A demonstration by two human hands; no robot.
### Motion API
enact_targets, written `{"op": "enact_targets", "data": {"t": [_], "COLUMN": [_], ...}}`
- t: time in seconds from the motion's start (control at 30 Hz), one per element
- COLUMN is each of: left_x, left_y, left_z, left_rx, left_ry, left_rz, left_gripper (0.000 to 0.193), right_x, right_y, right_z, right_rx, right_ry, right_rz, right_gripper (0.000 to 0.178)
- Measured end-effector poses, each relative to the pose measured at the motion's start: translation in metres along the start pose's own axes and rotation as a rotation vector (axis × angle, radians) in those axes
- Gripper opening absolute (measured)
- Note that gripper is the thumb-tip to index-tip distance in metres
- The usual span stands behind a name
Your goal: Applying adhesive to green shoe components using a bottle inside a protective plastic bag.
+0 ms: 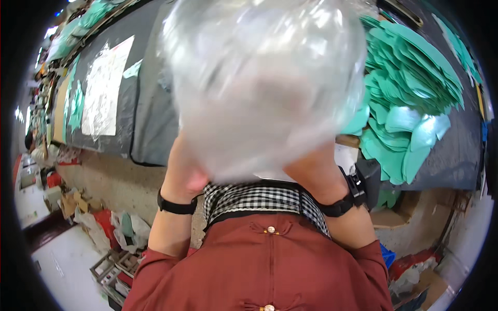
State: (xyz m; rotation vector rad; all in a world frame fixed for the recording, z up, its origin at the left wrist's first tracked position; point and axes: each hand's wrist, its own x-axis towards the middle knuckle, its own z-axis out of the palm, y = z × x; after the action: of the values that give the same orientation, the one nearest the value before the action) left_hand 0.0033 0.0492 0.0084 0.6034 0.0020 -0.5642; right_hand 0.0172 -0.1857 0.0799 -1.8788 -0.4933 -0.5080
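Observation:
A large clear plastic bag [259, 57], smeared by motion, fills the upper middle in front of me. Both my hands hold it up from its lower sides. At its lower left corner, my left hand [185, 168] is closed on the bag, with a blurred fingertip showing below the film. My right hand [315, 165] grips the lower right side; its fingers are hidden behind or within the cloudy plastic. A brownish shape shows dimly through the bag, too blurred to name. Right of the bag lie piles of thin green cut-out sheets [410, 67], fanned and overlapping.
The table has a dark grey cover [158, 119]. On its left lies a white printed sheet [109, 85] under clear film, beside green scraps [77, 106]. Below left are a metal frame stool [111, 269] and several bags [129, 228]. A blue crate [386, 255] shows lower right.

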Motion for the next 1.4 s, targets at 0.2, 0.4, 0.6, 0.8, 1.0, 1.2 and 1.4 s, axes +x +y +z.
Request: {"op": "enact_targets", "data": {"t": [0.2, 0.4, 0.6, 0.8, 1.0, 1.2, 1.4], "left_x": [-0.008, 0.018, 0.004, -0.007, 0.0, 0.027, 0.034], "left_y": [0.006, 0.014, 0.009, 0.006, 0.004, 0.008, 0.001], "left_z": [0.01, 0.061, 0.029, 0.007, 0.002, 0.057, 0.062], "left_rx": [0.008, 0.244, 0.128, 0.061, 0.09, 0.275, 0.428], "left_ry": [0.048, 0.333, 0.105, 0.117, 0.212, 0.301, 0.386], "left_rz": [0.025, -0.183, -0.036, 0.035, -0.047, -0.124, -0.178], "left_gripper": [0.06, 0.09, 0.074, 0.061, 0.05, 0.062, 0.07], "right_x": [-0.01, 0.003, 0.001, 0.003, 0.014, 0.002, -0.007], "right_y": [-0.004, 0.004, -0.01, -0.002, 0.014, 0.029, 0.059], "right_z": [0.023, -0.024, 0.017, 0.02, -0.001, -0.055, -0.1], "right_rx": [0.348, 0.075, 0.153, 0.234, -0.027, -0.107, -0.022], "right_ry": [-0.049, 0.0, -0.066, -0.088, -0.075, 0.16, 0.458], "right_rz": [-0.012, 0.172, -0.081, -0.112, -0.019, 0.165, 0.326], "right_gripper": [0.029, 0.02, 0.034, 0.036, 0.032, 0.034, 0.034]}}
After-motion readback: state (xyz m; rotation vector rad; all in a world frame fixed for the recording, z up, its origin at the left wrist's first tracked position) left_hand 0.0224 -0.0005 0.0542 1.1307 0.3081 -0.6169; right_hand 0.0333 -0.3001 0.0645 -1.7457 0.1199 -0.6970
